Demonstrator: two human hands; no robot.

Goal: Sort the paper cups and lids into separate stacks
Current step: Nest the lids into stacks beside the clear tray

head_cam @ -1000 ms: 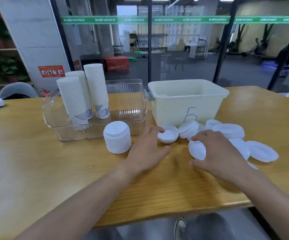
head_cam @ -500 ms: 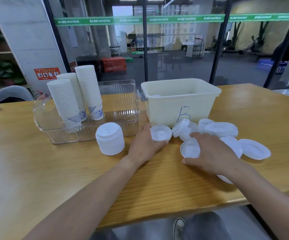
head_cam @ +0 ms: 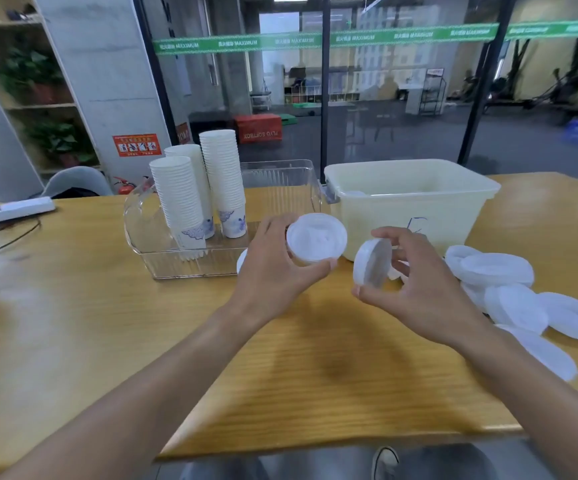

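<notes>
Two lids had been lifted off the table in front of the cream bin (head_cam: 412, 206), one (head_cam: 316, 241) clasped in the left hand (head_cam: 273, 268), one (head_cam: 372, 262) pinched edge-on in the right hand (head_cam: 419, 282), evidently for nesting together.

I see the wooden table (head_cam: 73, 341) bearing a clear tray (head_cam: 280, 181), cream bin (head_cam: 453, 216) and loose lids (head_cam: 519, 306) at its right edge.

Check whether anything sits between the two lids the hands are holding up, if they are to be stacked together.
Nothing visible does. The left hand holds one lid, the right hand holds the other lid tilted on edge, with only open air between them above the table.
</notes>
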